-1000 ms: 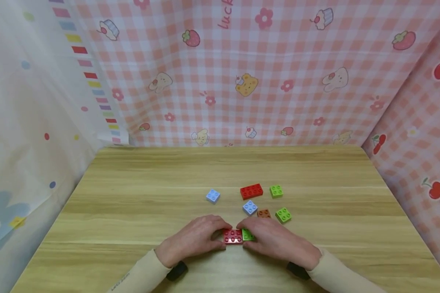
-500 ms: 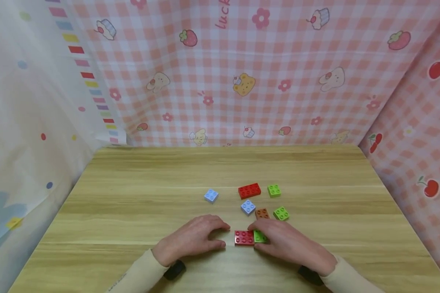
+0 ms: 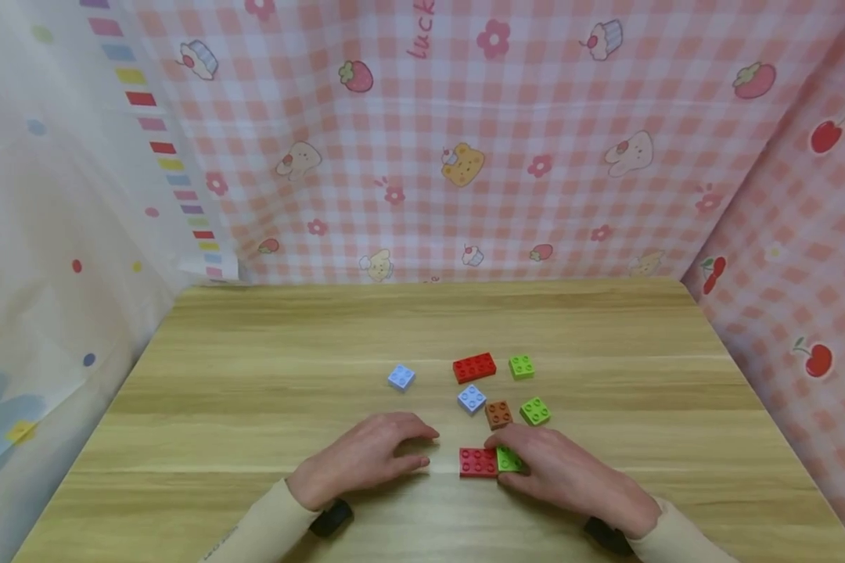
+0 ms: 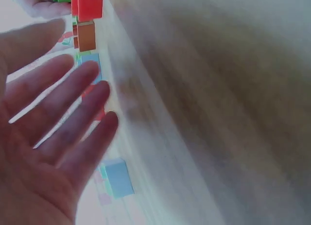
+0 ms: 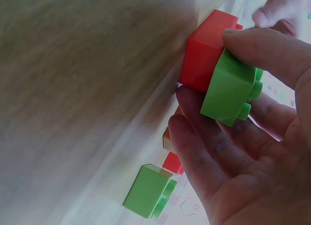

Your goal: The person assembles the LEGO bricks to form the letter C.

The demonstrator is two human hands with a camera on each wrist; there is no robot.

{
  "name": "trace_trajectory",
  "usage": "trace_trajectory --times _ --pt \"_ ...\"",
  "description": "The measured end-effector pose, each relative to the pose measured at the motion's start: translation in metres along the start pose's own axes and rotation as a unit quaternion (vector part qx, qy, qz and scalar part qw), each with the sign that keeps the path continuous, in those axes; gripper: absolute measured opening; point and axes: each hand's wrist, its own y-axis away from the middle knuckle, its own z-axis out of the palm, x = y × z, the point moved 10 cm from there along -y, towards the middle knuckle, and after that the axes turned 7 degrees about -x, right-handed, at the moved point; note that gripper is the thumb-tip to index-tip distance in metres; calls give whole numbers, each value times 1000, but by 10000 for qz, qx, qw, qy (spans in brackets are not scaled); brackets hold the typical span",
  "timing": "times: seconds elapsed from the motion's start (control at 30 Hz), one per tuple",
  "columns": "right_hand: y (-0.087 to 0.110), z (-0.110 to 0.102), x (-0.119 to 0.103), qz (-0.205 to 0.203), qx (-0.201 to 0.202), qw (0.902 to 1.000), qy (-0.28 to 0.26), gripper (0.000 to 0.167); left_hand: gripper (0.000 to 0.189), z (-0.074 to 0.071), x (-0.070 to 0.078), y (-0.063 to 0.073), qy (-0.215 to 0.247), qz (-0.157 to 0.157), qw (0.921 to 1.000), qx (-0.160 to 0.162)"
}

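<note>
My right hand [image 3: 559,469] pinches a small lime green toy brick [image 3: 509,460] between thumb and fingers. In the right wrist view this green brick [image 5: 228,91] sits on the end of a longer red brick [image 5: 206,50], which lies low at the table. Several studs of the red brick [image 3: 477,462] show to the left of the green one from above. My left hand [image 3: 362,457] is apart from the bricks, its thumb and fingers spread toward the red brick's left end. In the left wrist view the left palm [image 4: 43,137] holds nothing.
Beyond the hands on the wooden table [image 3: 253,352] lie loose bricks: a brown one [image 3: 498,414], two light blue ones [image 3: 401,378], a red one [image 3: 475,367] and two green ones [image 3: 535,411]. A pink checked cloth [image 3: 394,117] hangs behind the table.
My right hand has shifted right with the green and red bricks. My left fingertips, earlier at the red brick's left end, are now apart from it, the left hand staying nearly in place.
</note>
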Motion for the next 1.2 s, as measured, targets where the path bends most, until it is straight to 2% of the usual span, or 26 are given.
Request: trace_trajectory --times 0.13,0.23,0.47,0.57,0.7,0.93,1.2 --pt "1 2 -1 -75 20 10000 -3 38 27 -17 2 1 -125 280 9979 565" --pt "1 3 -1 -96 20 9999 -23 38 26 -28 0 1 -148 364 9954 878" --pt "1 3 0 -84 6 9999 -56 38 34 -45 -18 -3 -57 220 9895 1425" --pt "1 2 0 -109 23 9999 -42 38 39 -49 -27 -5 -39 138 9880 1536" --pt "1 2 0 -107 34 9999 -29 37 47 -50 -37 -9 34 10 9899 1419" --pt "0 2 0 -91 49 9999 -24 37 62 -46 -51 -16 -78 -321 9941 1030" --pt "0 2 0 -128 85 9999 44 38 54 -39 -61 -18 -88 -627 9961 615"
